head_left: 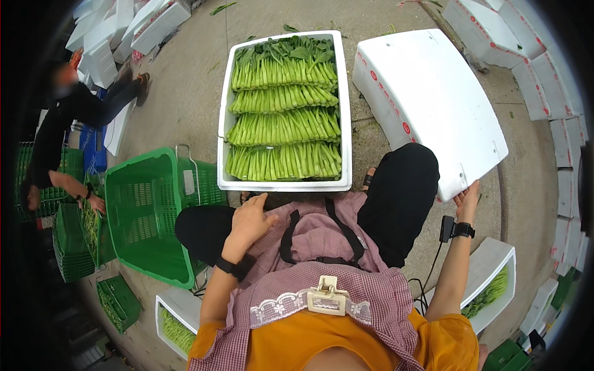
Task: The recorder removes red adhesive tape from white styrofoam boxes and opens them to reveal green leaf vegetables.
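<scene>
The biggest thing by this person's knees is the white foam box on the right, sitting askew with its broad plain face up; whether that face is a lid or an upturned base, I can't tell from here. Next to it, straight ahead of the lap, stands the open foam box, its greens laid in four neat rows, pale stalks toward the person and leaves showing at the far end. A green crate leans with its mouth toward the left knee.

Down to the hands. The right hand reaches out to the nearest corner of the askew box, fingertips against its edge; I can't tell whether they truly grasp it or merely rest there. The left hand holds nothing, fingers loosely parted above the left thigh, just short of the open box's near rim.

Foam corners look apt to chip, so a flat spread of fingers would serve better than a pinch, and a second hand on the opposite side would keep so wide a box level. I'd also keep its edge clear of those rows, since the stalks look easily bruised.
</scene>
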The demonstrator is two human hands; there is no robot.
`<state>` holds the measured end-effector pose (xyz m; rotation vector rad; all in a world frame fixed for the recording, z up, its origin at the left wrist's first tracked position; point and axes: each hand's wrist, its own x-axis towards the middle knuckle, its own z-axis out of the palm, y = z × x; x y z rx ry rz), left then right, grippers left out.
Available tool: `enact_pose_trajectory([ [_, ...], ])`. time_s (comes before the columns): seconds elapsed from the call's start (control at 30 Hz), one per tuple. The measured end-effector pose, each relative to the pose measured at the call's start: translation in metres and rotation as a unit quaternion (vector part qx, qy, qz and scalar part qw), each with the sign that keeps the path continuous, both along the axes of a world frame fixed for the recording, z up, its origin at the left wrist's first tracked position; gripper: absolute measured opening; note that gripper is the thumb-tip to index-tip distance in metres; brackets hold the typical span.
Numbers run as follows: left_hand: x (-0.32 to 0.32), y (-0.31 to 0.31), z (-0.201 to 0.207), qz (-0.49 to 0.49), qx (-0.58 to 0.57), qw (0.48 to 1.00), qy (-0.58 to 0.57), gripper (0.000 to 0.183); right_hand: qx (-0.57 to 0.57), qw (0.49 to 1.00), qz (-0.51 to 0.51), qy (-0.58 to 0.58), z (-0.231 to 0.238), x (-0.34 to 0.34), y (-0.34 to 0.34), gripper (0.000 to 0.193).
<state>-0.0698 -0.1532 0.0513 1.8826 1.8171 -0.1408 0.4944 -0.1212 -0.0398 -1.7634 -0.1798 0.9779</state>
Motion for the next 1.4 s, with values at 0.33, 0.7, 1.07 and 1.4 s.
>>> enact_pose_trajectory([
  [0.33, -0.071, -0.016, 0.031, 0.166, 0.296, 0.939, 0.057, 0.045, -0.073, 0.995, -0.013, -0.072, -0.018, -0.013, -0.001, 0.037],
  [0.7, -0.155, -0.036, 0.011, 0.445, 0.316, 0.826, -0.141, 0.028, -0.001, 0.997, -0.061, 0.047, -0.014, 0.003, -0.002, 0.041],
  [1.07, -0.172, -0.032, 0.004, 0.490, 0.138, 0.805, -0.306, 0.036, -0.065, 0.990, -0.058, -0.112, -0.065, 0.008, -0.019, 0.039],
  [1.4, -0.172, -0.030, -0.007, 0.485, 0.212, 0.796, -0.293, 0.033, 0.087, 0.993, -0.054, 0.050, -0.072, -0.049, -0.075, 0.023],
])
